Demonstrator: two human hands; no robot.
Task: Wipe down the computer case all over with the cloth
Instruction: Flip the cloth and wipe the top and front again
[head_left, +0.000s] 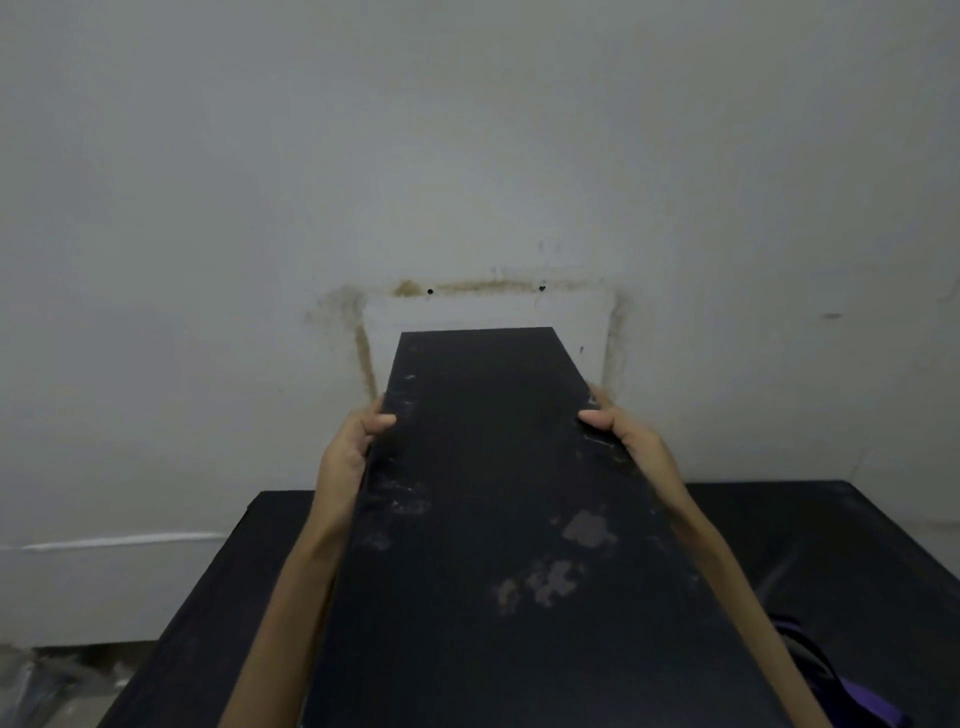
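The black computer case (488, 493) fills the middle of the view, its long dusty face with pale smudges turned up toward me. My left hand (353, 441) grips its left edge, thumb on top and fingers behind. My right hand (623, 431) grips the right edge the same way. Both hands hold the case above the black table (857, 545). A purple cloth (852, 691) lies on the table at the lower right, partly hidden by my right forearm.
A white wall (467, 156) stands close behind the table, marked with a brownish rectangular stain and two small dark holes. Left of the table, pale floor and some clutter (36, 686) show at the bottom corner.
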